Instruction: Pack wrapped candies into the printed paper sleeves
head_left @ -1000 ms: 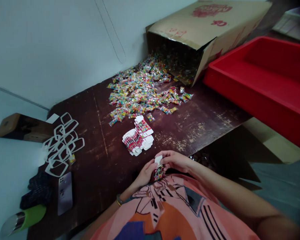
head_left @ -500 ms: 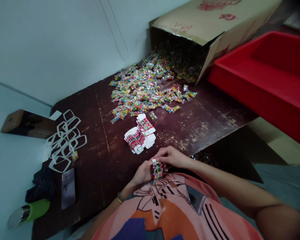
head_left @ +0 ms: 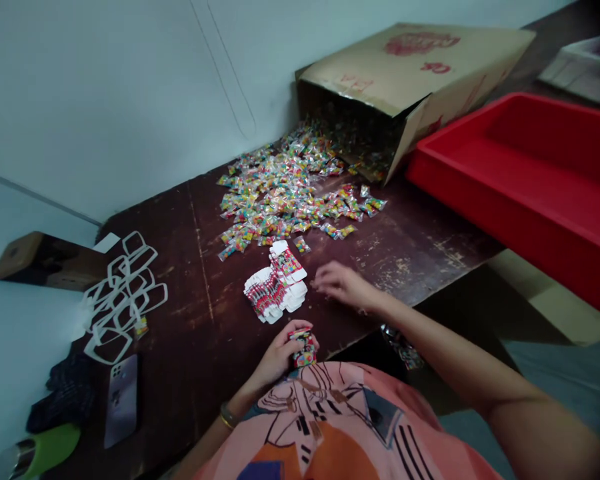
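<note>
My left hand [head_left: 279, 352] is closed around a small, colourful printed candy box [head_left: 304, 347], held upright close to my shirt at the table's front edge. Out over the table, my right hand [head_left: 341, 285] reaches forward with loosely bent fingers, slightly blurred, and nothing shows in them. Just left of it lies a fanned stack of flat printed cartons [head_left: 270, 293] with white flaps. Beyond that spreads a big heap of clear candy packets [head_left: 285, 190] with colourful sweets inside. One single packet [head_left: 301, 245] lies near the cartons.
A cardboard box [head_left: 410, 67] on its side spills packets. The red tray [head_left: 510, 200] juts over the table's right side. On the left are white loop-shaped frames [head_left: 130, 287], a brown box [head_left: 45, 260], a phone [head_left: 121, 400], dark cloth [head_left: 63, 390] and a green bottle [head_left: 55, 447].
My right hand has left the small box and moved forward over the table beside the cartons. The left hand keeps the box alone. The view has shifted slightly.
</note>
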A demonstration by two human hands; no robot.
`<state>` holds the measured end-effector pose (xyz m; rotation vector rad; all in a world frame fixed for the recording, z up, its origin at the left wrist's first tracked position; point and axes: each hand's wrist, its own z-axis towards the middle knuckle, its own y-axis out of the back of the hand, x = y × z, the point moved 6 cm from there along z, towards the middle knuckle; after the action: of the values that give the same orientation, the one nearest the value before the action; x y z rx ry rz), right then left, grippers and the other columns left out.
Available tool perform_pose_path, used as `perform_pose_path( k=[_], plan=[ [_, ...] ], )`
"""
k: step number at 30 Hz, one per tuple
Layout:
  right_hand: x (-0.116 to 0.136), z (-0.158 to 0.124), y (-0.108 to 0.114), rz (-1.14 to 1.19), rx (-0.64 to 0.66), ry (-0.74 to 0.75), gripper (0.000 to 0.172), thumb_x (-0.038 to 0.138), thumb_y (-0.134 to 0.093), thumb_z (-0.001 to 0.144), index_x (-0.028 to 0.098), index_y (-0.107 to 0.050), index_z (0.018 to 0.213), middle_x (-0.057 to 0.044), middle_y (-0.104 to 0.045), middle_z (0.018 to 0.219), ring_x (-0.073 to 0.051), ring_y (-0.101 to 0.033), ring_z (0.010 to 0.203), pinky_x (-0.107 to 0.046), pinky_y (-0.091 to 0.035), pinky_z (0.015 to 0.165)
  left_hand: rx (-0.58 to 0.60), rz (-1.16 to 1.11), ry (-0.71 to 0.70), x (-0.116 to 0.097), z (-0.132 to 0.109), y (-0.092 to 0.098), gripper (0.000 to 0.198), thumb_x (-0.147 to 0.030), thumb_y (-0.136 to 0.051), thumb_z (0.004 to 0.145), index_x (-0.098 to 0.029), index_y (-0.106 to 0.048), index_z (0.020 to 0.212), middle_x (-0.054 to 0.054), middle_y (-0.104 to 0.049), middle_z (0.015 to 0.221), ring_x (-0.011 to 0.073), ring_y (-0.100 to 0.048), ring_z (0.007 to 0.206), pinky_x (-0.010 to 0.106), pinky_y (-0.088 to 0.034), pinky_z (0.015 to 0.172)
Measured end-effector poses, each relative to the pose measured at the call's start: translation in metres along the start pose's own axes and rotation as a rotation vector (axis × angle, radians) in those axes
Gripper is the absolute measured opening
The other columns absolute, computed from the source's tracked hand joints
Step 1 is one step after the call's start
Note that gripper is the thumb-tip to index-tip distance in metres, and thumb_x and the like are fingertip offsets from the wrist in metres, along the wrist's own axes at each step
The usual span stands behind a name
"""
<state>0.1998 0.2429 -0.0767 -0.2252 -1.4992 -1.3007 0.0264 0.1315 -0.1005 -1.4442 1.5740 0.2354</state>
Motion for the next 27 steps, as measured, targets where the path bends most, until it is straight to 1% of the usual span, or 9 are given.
perform_pose_path(
  k=[2,4,8,10,13,15,19,23,27],
  plan=[
    [-0.044,0.021,0.034,-0.277,-0.223,-0.156,0.037,0.031,-0.054,0.088,0.023,-0.058,0.124,-0.012,-0.051,0.13,-0.029,-0.043,0.12,-0.048,-0.034,0.101,-0.056,0.205,-0.06,-0.019,-0.005,0.007,0.026,-0.018,-0.062,0.071,-0.018,-0.055,0.095,0.002,-0.062,0.087,0.0151,-0.057,0.077,0.028,-0.042,0.074],
    [-0.076,0.031,0.051,-0.455,-0.302,-0.252,0.049,0.031,-0.056,0.087,0.019,-0.048,0.134,-0.015,-0.046,0.136,-0.034,-0.035,0.126,-0.051,-0.03,0.102,-0.072,0.396,-0.06,-0.034,-0.015,0.018,0.024,-0.017,-0.067,0.067,-0.017,-0.054,0.087,-0.002,-0.058,0.08,0.0125,-0.053,0.074,0.023,-0.04,0.069],
    [-0.092,0.018,0.044,-0.533,-0.348,-0.275,0.043,0.025,-0.045,0.091,0.015,-0.048,0.133,-0.016,-0.052,0.126,-0.032,-0.039,0.121,-0.048,-0.034,0.099,0.031,0.646,0.16,-0.04,-0.041,0.048,0.031,-0.021,-0.073,0.063,-0.016,-0.058,0.089,-0.004,-0.057,0.071,0.011,-0.05,0.065,0.02,-0.035,0.058],
    [-0.083,-0.001,0.03,-0.526,-0.363,-0.271,0.039,0.02,-0.039,0.092,0.015,-0.052,0.128,-0.016,-0.053,0.122,-0.029,-0.043,0.115,-0.046,-0.036,0.099,0.011,0.66,0.189,-0.042,-0.047,0.061,0.029,-0.025,-0.075,0.064,-0.015,-0.059,0.086,-0.003,-0.06,0.072,0.0118,-0.053,0.066,0.021,-0.038,0.059],
    [-0.056,-0.033,0.002,-0.454,-0.346,-0.212,0.032,0.017,-0.041,0.091,0.018,-0.059,0.116,-0.014,-0.056,0.115,-0.027,-0.045,0.108,-0.044,-0.039,0.096,-0.148,0.472,0.081,-0.048,-0.039,0.065,0.032,-0.033,-0.074,0.069,-0.015,-0.055,0.088,0.002,-0.064,0.08,0.0144,-0.06,0.069,0.025,-0.045,0.063],
    [-0.035,-0.053,-0.02,-0.346,-0.319,-0.16,0.028,0.017,-0.045,0.088,0.02,-0.06,0.112,-0.013,-0.055,0.114,-0.027,-0.045,0.108,-0.045,-0.04,0.095,-0.201,0.324,0.023,-0.046,-0.025,0.055,0.042,-0.038,-0.071,0.073,-0.016,-0.053,0.103,0.006,-0.067,0.089,0.0163,-0.064,0.07,0.028,-0.05,0.066],
    [0.006,-0.079,-0.051,-0.048,-0.311,-0.162,0.022,0.014,-0.047,0.085,0.022,-0.061,0.1,-0.011,-0.054,0.109,-0.026,-0.049,0.103,-0.043,-0.043,0.09,-0.184,0.235,0.023,-0.032,0.008,0.03,0.051,-0.04,-0.067,0.076,-0.018,-0.047,0.118,0.012,-0.065,0.108,0.02,-0.067,0.076,0.03,-0.055,0.061],
    [0.031,-0.076,-0.042,0.332,-0.441,-0.306,0.014,0.021,-0.049,0.086,0.022,-0.06,0.093,-0.008,-0.058,0.101,-0.022,-0.054,0.096,-0.037,-0.044,0.088,-0.16,0.234,0.009,-0.016,0.026,0.016,0.05,-0.035,-0.067,0.075,-0.018,-0.05,0.118,0.011,-0.063,0.106,0.0205,-0.066,0.081,0.028,-0.055,0.056],
    [0.035,-0.05,-0.026,0.687,-0.502,-0.406,0.016,0.033,-0.059,0.083,0.021,-0.059,0.094,-0.005,-0.061,0.092,-0.018,-0.057,0.084,-0.031,-0.047,0.079,-0.12,0.292,-0.014,-0.009,0.029,0.002,0.047,-0.028,-0.07,0.071,-0.016,-0.054,0.113,0.006,-0.063,0.088,0.0159,-0.063,0.072,0.022,-0.053,0.052]
  ],
)
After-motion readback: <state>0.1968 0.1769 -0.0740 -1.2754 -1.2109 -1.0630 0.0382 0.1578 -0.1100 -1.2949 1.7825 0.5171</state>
